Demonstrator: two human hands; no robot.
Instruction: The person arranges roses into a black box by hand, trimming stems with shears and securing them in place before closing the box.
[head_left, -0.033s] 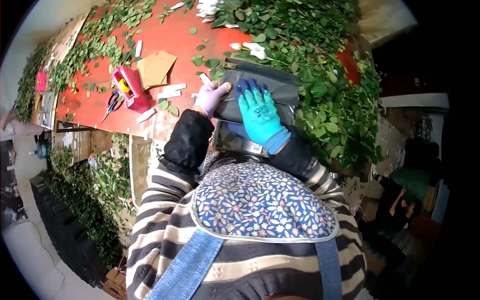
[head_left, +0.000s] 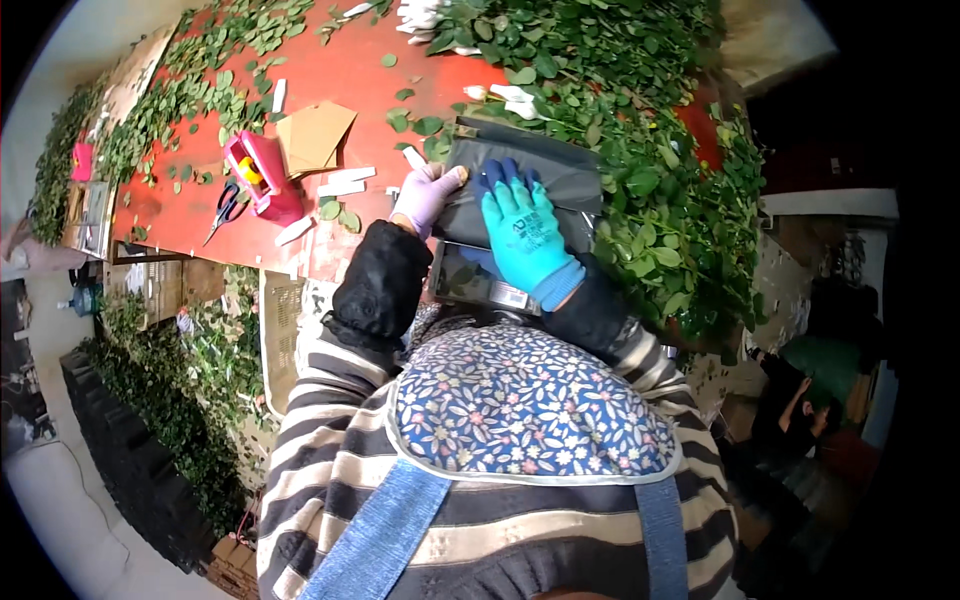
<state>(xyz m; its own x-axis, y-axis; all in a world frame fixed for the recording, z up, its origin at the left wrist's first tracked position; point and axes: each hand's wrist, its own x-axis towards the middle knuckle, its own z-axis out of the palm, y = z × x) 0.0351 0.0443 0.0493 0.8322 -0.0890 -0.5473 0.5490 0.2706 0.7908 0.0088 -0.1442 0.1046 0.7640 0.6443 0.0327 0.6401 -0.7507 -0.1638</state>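
Observation:
A dark sheet (head_left: 555,180), like thin film or paper, lies over a shallow dark tray (head_left: 455,292) at the table's near edge. My left hand (head_left: 426,196), in a thin lilac glove, is closed at the sheet's left edge, thumb and finger pinched on it. In a teal and navy work glove, my right hand (head_left: 525,228) rests flat on the sheet with its fingers stretched out. A small pale label (head_left: 508,295) shows at the tray's near side. What lies beneath the sheet is hidden.
Leafy stems (head_left: 650,220) heap along the right and far side. White wrapped buds (head_left: 515,100) lie beyond the tray. On the red table (head_left: 345,75) are a pink tape dispenser (head_left: 268,185), scissors (head_left: 226,205), brown cards (head_left: 315,135) and white strips (head_left: 345,181). A person (head_left: 800,400) is at far right.
The whole view has shifted very slightly. Both hands keep their places on the sheet.

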